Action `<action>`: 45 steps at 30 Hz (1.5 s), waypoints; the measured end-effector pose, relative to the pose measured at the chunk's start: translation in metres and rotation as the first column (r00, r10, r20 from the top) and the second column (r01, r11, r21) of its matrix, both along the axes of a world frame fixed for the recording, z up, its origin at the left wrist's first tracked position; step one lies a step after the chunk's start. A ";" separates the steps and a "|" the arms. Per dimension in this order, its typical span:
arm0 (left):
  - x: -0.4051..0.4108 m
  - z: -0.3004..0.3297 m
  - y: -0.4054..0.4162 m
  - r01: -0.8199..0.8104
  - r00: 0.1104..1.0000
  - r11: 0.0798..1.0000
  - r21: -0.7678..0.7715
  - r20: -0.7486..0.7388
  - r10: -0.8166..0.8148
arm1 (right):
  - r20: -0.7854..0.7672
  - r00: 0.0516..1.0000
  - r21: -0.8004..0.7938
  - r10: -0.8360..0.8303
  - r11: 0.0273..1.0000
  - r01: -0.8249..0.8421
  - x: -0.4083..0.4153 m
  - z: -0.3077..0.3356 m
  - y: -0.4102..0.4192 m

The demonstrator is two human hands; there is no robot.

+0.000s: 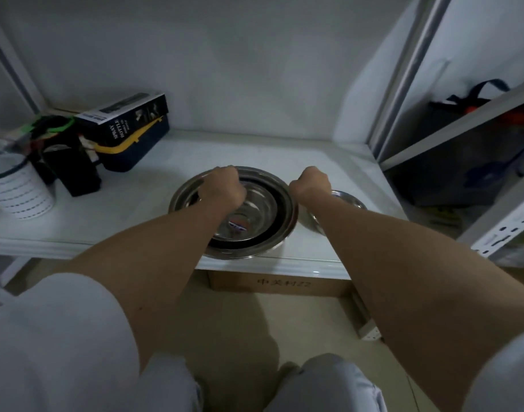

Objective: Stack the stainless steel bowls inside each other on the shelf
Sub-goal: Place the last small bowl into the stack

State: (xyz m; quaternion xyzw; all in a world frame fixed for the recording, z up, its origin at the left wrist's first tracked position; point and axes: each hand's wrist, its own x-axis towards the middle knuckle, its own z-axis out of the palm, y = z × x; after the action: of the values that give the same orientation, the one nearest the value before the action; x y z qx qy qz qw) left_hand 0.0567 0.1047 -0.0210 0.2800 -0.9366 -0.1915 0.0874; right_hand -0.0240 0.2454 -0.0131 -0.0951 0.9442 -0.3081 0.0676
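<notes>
A large stainless steel bowl [280, 185] sits on the white shelf [142, 209] near its front edge. At least one smaller steel bowl [254, 209] is nested inside it, and a sticker shows at the bottom. My left hand [222, 187] is curled over the back-left part of this stack, at the inner bowl's rim. My right hand [309, 184] is curled at the large bowl's right rim. The backs of both hands hide the fingertips. Another small steel bowl [348, 200] stands apart on the shelf to the right, partly hidden by my right forearm.
At the shelf's left stand a white striped canister [18, 188], a black object [73, 171], and a dark blue case with a yellow latch [133, 153] under a spray bottle box [124, 114]. A metal rack [462, 123] stands at the right. A cardboard box [278, 283] sits under the shelf.
</notes>
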 end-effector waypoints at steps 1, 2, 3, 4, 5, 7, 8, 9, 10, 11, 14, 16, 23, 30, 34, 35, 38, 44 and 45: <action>-0.010 0.000 0.012 0.038 0.999 0.999 0.019 -0.027 -0.038 | 0.006 0.999 0.005 -0.037 0.999 0.037 -0.005 -0.001 0.012; -0.020 0.000 0.025 0.074 0.996 0.997 0.038 -0.054 -0.072 | 0.011 0.997 0.016 -0.070 0.997 0.070 -0.010 -0.003 0.024; -0.031 -0.001 0.039 0.106 0.992 0.993 0.060 -0.075 -0.101 | 0.016 0.995 0.032 -0.098 0.995 0.097 -0.015 -0.004 0.037; -0.041 -0.003 0.054 0.132 0.988 0.988 0.083 -0.087 -0.124 | 0.019 0.992 0.054 -0.122 0.991 0.121 -0.019 -0.006 0.049; -0.051 -0.006 0.067 0.153 0.985 0.983 0.098 -0.089 -0.145 | 0.024 0.988 0.077 -0.151 0.986 0.149 -0.023 -0.008 0.061; -0.068 -0.013 0.091 0.190 0.981 0.978 0.091 -0.063 -0.184 | 0.040 0.977 0.112 -0.209 0.973 0.204 -0.031 -0.013 0.081; -0.074 -0.017 0.101 0.199 0.980 0.977 0.072 -0.034 -0.197 | 0.053 0.971 0.122 -0.234 0.966 0.226 -0.034 -0.015 0.089; -0.080 -0.021 0.107 0.208 0.978 0.977 0.043 -0.003 -0.208 | 0.071 0.965 0.124 -0.254 0.962 0.244 -0.037 -0.018 0.098; -0.084 -0.025 0.113 0.218 0.975 0.976 0.007 0.032 -0.218 | 0.094 0.959 0.120 -0.266 0.960 0.254 -0.040 -0.022 0.105; -0.088 -0.029 0.116 0.227 0.972 0.973 -0.037 0.068 -0.224 | 0.113 0.957 0.111 -0.269 0.960 0.257 -0.043 -0.026 0.112; -0.093 -0.033 0.122 0.228 0.970 0.963 -0.142 0.119 -0.212 | 0.132 0.961 0.080 -0.241 0.969 0.232 -0.051 -0.037 0.125; -0.096 -0.033 0.124 0.216 0.974 0.964 -0.156 0.106 -0.201 | 0.111 0.967 0.081 -0.229 0.972 0.221 -0.052 -0.039 0.125; -0.096 0.003 0.114 0.147 0.983 0.988 0.038 -0.116 -0.142 | -0.011 0.974 0.014 -0.227 0.974 0.227 -0.056 -0.007 0.108; -0.051 0.040 0.062 0.063 0.982 0.989 0.135 -0.185 -0.038 | -0.090 0.989 0.004 -0.116 0.993 0.117 -0.035 0.032 0.053; -0.010 0.043 0.008 0.013 0.995 0.987 0.161 -0.099 0.003 | -0.035 0.999 -0.013 0.012 1.000 -0.013 -0.008 0.028 0.006; -0.001 0.041 -0.005 0.002 0.998 0.988 0.155 -0.063 0.008 | -0.017 0.999 -0.017 0.040 0.999 -0.041 -0.001 0.025 -0.006; 0.018 0.034 -0.036 -0.052 0.999 0.993 0.110 0.005 0.052 | 0.017 0.993 -0.004 0.115 0.993 -0.115 0.013 0.015 -0.034; 0.020 0.007 -0.058 -0.028 0.998 0.998 0.050 0.057 0.025 | 0.014 0.986 0.111 0.163 0.980 -0.164 0.019 -0.002 -0.053; 0.020 0.001 -0.060 -0.015 0.998 0.999 0.039 0.059 0.013 | 0.008 0.984 0.134 0.177 0.975 -0.177 0.019 -0.006 -0.053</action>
State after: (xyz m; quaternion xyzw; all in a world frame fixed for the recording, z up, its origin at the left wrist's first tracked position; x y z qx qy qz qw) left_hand 0.0765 0.0449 -0.0195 0.2939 -0.9328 -0.2010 0.0554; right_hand -0.0050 0.1921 -0.0189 -0.1746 0.9506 -0.2366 0.0991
